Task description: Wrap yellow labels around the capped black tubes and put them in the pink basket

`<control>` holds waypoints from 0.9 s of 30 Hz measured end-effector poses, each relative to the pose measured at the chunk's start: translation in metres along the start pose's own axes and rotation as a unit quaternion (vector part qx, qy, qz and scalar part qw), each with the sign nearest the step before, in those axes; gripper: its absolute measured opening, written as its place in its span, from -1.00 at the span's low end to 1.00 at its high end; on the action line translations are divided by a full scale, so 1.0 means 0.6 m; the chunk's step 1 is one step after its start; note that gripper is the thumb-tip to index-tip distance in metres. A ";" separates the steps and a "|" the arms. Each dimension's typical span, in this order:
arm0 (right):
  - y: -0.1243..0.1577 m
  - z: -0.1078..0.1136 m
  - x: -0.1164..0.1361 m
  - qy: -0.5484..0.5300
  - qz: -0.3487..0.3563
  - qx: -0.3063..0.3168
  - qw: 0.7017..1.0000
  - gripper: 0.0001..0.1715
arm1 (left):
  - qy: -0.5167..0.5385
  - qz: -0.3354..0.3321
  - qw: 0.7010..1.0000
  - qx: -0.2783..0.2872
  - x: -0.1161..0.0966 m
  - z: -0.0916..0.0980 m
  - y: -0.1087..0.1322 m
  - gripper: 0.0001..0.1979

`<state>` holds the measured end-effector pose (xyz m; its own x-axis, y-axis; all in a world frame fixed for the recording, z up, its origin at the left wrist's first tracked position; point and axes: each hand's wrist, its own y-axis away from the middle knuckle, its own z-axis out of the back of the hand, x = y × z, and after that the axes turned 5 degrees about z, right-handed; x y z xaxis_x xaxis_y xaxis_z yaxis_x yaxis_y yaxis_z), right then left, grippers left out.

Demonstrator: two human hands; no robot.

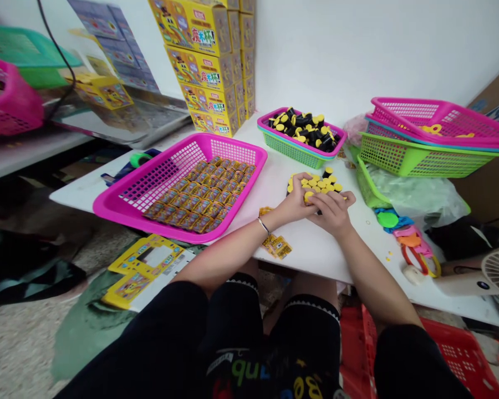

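Note:
Both hands are close together over the white table, at the near side of a cluster of small black cups with yellow tops (316, 183). My left hand (296, 204) has its fingers closed around a yellow-topped cup (309, 197). Against the same cup, my right hand (333, 212) has bent fingers reaching over from the right; its grip is partly hidden. Small yellow printed packets (280, 247) lie beside my left wrist, near the table's front edge. To the left, a pink basket (127, 208) holds rows of similar packets (199, 194).
Behind the hands, a pink-rimmed basket (270, 133) holds many black and yellow cups. Yellow boxes (210, 72) are stacked at the back. Baskets (424, 158), a plastic bag (419, 194), coloured bands (411, 238) and a fan (466, 277) stand to the right.

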<state>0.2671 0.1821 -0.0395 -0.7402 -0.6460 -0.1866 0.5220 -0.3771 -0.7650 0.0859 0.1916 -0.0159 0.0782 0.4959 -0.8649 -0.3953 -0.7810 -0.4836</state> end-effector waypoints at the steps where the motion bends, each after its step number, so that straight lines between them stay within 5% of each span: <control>1: 0.001 -0.002 -0.003 0.003 -0.006 0.001 1.000 -0.69 | -0.011 -0.009 1.000 -0.016 0.001 0.001 -0.003 -0.35; 7: 0.003 -0.002 -0.032 0.036 -0.054 -0.015 0.998 -0.64 | -0.182 -0.016 0.982 -0.045 -0.057 0.008 0.005 -0.68; 12: -0.006 0.006 -0.045 0.134 -0.108 -0.070 0.983 -0.46 | -0.308 -0.030 0.950 -0.041 -0.181 0.021 0.106 -0.86; 14: -0.012 0.009 -0.040 0.160 -0.123 -0.079 0.976 -0.46 | -0.344 -0.043 0.938 -0.019 -0.231 0.051 0.141 -0.87; 17: -0.020 0.010 -0.025 0.176 -0.115 -0.089 0.974 -0.50 | -0.432 0.001 0.902 -0.021 -0.273 0.141 0.139 -0.87; 20: -0.024 0.009 -0.009 0.166 -0.105 -0.074 0.978 -0.54 | -0.522 0.145 0.839 -0.049 -0.255 0.264 0.074 -0.90; 23: -0.023 0.010 -0.001 0.144 -0.105 -0.051 0.983 -0.57 | -0.574 0.229 0.781 -0.092 -0.188 0.372 -0.004 -0.88; 27: -0.021 0.014 -0.002 0.155 -0.091 -0.055 0.982 -0.59 | -0.591 0.325 0.730 -0.107 -0.088 0.447 -0.062 -0.84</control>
<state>0.2649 0.1819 -0.0247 -0.9197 -0.3341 -0.2063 0.3326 -0.3836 -0.8615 -0.1488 0.2962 0.0842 -0.9574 -0.1234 -0.2610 0.1645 -0.9761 -0.1420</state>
